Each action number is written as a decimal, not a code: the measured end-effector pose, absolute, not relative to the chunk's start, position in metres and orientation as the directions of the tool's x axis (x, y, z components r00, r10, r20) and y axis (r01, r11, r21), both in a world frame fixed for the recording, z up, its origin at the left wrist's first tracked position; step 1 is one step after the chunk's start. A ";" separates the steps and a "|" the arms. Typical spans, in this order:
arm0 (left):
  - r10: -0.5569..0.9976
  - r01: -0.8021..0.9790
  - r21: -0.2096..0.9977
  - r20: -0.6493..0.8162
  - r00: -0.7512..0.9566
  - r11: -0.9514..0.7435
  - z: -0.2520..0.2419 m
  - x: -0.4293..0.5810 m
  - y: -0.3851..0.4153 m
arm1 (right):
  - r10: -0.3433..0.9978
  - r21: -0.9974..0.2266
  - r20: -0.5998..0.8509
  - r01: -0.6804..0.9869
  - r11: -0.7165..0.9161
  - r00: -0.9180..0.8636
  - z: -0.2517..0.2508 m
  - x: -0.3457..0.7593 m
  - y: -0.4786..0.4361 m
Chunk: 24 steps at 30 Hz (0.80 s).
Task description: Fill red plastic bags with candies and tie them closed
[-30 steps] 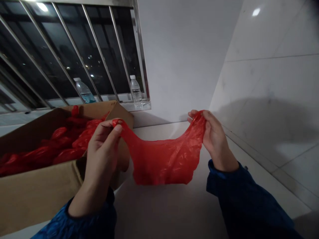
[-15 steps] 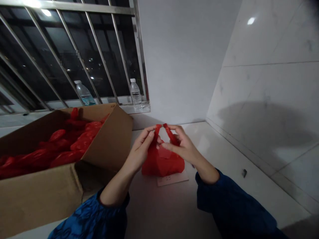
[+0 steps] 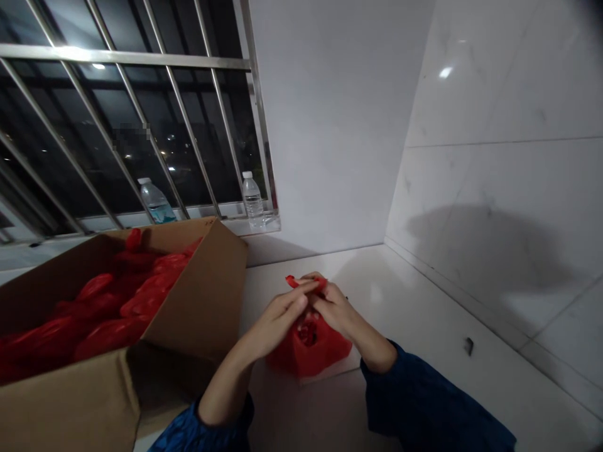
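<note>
A red plastic bag (image 3: pixel 325 353) sits on the white surface in front of me, its upper part gathered under my fingers. My left hand (image 3: pixel 281 314) grips one of the bag's handles, a red tip sticking out beyond the fingers. My right hand (image 3: pixel 332 304) is closed on the other handle, and the two hands meet and overlap above the bag. Small dark red contents show through the bag's opening. Part of a pale flat card (image 3: pixel 351 364) shows beneath the bag's right side.
An open cardboard box (image 3: pixel 61 408) filled with red bags (image 3: pixel 136 295) stands at the left. Two plastic bottles (image 3: pixel 253 201) (image 3: pixel 157 204) stand on the sill by the barred window. A small dark object (image 3: pixel 468 346) lies on the white surface (image 3: pixel 424 376) at the right.
My hands have come together and crossed the two handles, which were held up apart before. The whole view has tilted upward, so things appear lower.
</note>
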<state>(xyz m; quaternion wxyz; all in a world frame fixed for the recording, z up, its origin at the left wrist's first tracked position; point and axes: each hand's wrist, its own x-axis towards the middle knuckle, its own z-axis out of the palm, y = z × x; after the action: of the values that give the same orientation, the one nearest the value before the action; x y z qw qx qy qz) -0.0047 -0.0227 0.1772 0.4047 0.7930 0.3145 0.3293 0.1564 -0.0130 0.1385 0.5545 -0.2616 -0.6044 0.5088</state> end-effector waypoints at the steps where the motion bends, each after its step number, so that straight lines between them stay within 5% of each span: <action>1: 0.759 0.219 0.842 0.293 0.582 -0.492 0.177 -0.004 -0.023 | 0.891 -0.911 0.385 -0.258 0.323 -0.243 0.137 0.157 -0.011; 4: 0.765 0.083 0.898 0.315 0.562 -0.431 0.171 -0.002 -0.021 | 0.923 -0.909 0.322 -0.343 0.239 -0.211 0.138 0.160 -0.009; 10: 0.875 -0.149 0.986 0.133 0.466 -0.070 0.163 -0.010 -0.010 | 0.954 -0.860 0.247 -0.493 0.134 -0.172 0.148 0.163 -0.013; 15: 0.887 -0.074 0.996 0.080 0.455 -0.052 0.168 -0.008 -0.012 | 0.867 -0.936 0.352 -0.126 0.329 -0.352 0.150 0.178 -0.018; 24: 0.856 0.205 0.901 0.263 0.446 -0.383 0.155 -0.005 -0.009 | 0.725 -0.657 0.653 0.312 0.686 -0.218 0.160 0.182 -0.032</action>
<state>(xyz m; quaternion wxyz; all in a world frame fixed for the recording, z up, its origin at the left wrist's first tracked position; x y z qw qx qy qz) -0.0050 -0.0092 0.1550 0.4233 0.7373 0.3596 0.3845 0.1822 -0.0317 0.1603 0.5223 -0.3434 -0.7551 0.1976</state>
